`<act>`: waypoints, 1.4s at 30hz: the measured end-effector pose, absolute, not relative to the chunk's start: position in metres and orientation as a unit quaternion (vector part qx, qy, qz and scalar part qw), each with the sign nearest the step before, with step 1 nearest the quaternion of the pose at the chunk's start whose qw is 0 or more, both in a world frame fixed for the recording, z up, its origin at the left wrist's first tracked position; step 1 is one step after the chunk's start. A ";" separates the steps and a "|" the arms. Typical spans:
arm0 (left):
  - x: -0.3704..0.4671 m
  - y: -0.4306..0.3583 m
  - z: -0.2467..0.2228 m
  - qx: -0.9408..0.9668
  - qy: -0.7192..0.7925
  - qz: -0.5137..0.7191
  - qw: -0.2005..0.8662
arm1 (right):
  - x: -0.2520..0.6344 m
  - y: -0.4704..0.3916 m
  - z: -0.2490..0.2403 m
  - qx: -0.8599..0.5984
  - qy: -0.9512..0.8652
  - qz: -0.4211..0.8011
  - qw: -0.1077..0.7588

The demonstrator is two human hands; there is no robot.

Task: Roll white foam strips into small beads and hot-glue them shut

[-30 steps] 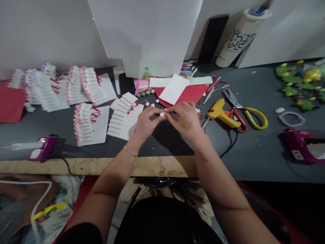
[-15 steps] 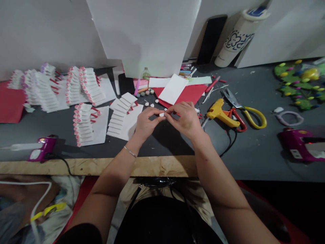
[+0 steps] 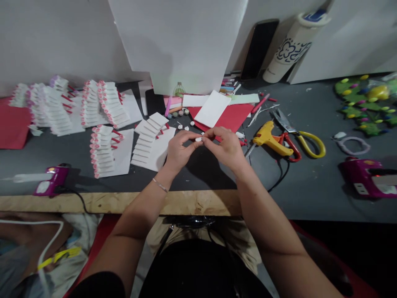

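Note:
Between the fingertips of my left hand [image 3: 179, 150] is a small white round piece [image 3: 198, 140], pinched above the dark table. The thumb and forefinger of my right hand [image 3: 226, 145] are pressed together at the same piece's right edge. Just beyond the fingers lie a few small white round bits [image 3: 186, 128]. Left of my left hand, folded white paper pieces [image 3: 145, 142] overlap in a row on a white card [image 3: 161, 151]. A white rectangular card [image 3: 213, 108] rests on red paper [image 3: 238, 116] behind my hands.
To the right lie a yellow glue gun [image 3: 273, 141] and metal snips [image 3: 305, 140]. Rows of pink-edged white pieces [image 3: 104, 153] fill the left. A tumbler [image 3: 287, 49] and phone [image 3: 259, 49] stand at the back. Purple power sockets [image 3: 51, 182] sit near the wooden front edge [image 3: 198, 203].
Both hands stay together at the white piece, with barely any finger movement. The whole view has shifted very slightly.

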State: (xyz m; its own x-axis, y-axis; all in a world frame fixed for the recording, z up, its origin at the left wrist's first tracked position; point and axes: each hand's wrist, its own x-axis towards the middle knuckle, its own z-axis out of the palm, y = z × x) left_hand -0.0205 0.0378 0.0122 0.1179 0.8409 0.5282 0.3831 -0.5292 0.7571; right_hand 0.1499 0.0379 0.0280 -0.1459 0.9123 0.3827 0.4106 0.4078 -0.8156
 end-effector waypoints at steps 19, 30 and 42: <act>-0.024 0.057 0.003 0.442 0.460 0.616 0.462 | 0.153 0.047 0.017 -0.615 -0.707 0.167 0.307; -0.020 0.049 0.009 0.390 0.348 0.547 0.654 | 0.213 0.020 0.044 -0.655 -0.712 -0.013 0.253; -0.014 0.022 0.035 0.723 0.356 0.506 0.308 | 0.292 0.013 -0.004 -0.727 -0.675 -0.103 0.069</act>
